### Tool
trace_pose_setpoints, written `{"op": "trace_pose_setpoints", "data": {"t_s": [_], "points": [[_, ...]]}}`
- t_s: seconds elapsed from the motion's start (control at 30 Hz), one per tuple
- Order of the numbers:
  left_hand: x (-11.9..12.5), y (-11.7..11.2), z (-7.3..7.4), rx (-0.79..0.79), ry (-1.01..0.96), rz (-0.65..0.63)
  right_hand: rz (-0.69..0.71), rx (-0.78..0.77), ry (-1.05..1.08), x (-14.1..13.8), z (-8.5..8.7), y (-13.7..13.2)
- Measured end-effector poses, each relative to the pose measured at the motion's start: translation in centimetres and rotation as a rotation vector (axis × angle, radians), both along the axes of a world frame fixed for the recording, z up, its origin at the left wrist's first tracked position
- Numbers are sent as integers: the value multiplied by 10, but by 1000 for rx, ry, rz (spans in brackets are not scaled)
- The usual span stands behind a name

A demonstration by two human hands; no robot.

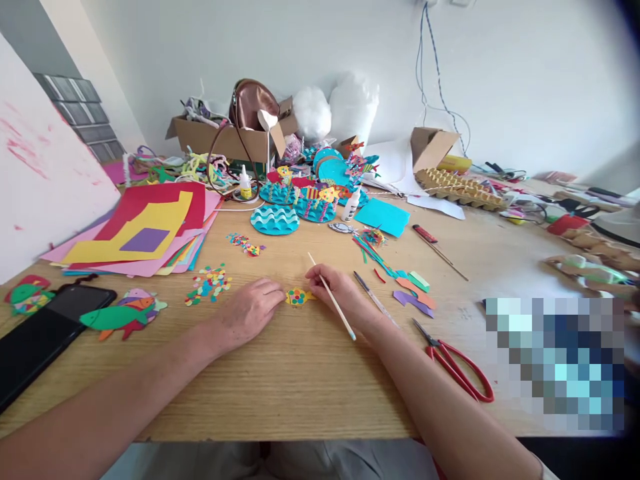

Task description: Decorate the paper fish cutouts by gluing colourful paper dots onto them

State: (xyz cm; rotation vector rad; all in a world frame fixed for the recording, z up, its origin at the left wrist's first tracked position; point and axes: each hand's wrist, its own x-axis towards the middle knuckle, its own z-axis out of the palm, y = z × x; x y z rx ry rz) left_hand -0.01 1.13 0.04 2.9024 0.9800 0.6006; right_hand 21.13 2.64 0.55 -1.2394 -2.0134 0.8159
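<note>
A small yellow paper fish [298, 297] dotted with red, green and orange circles lies on the wooden table between my hands. My left hand [254, 307] rests at its left end, fingers together and curled, with the fingertips at the fish's edge. In my closed right hand [333, 290] is a thin wooden stick [340, 312], slanting down to the right and ending in a pale blue tip. The right fingers are by the fish's tail. Loose coloured paper dots [208, 283] lie left of my left hand. Beside my right wrist lies a pen [373, 293].
Red-handled scissors [463, 370] and paper scraps [415, 293] lie on the right. To the left are a phone [55, 333], cut-out fish [123, 313] and coloured sheets [145, 230]. Glue bottles [351, 205] and blue wavy discs [275, 220] stand behind. A pixelated patch covers the far right.
</note>
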Motion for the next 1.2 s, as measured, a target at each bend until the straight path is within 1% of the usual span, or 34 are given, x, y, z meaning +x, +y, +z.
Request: {"op": "trace_pose_setpoints", "data": {"t_s": [0.07, 0.17, 0.37, 0.47, 0.63, 0.77, 0.83, 0.9, 1.0, 1.07, 1.13, 1.2], "points": [[0, 0, 0, 4, -4, -1, -24, -31, 0, 1, 1, 0], [0, 0, 1, 10, -4, -7, -31, -33, 3, 0, 1, 1], [1, 0, 1, -6, -6, -8, 22, -27, -9, -4, 0, 3], [1, 0, 2, -1, -8, -14, 19, -42, 6, -5, 2, 4], [1, -1, 3, -7, 0, -1, 7, -162, 110, 0, 12, 4], [-2, 1, -1, -67, -80, 4, -17, -248, 262, 8, 17, 2], [-2, 2, -2, -154, -167, 15, -21, -308, 367, 11, 16, 2], [-2, 2, 1, -305, -279, 72, -23, -388, 516, 14, 15, 2], [-1, 0, 10, -652, -520, 235, -56, -499, 775, 17, 15, 4], [-1, -2, 17, -897, -737, 303, -77, -543, 897, 18, 16, 4], [-1, -4, 21, -1089, -935, 304, -80, -571, 970, 20, 17, 5], [-1, -4, 21, -1220, -1058, 285, -76, -597, 1019, 21, 18, 6]]}}
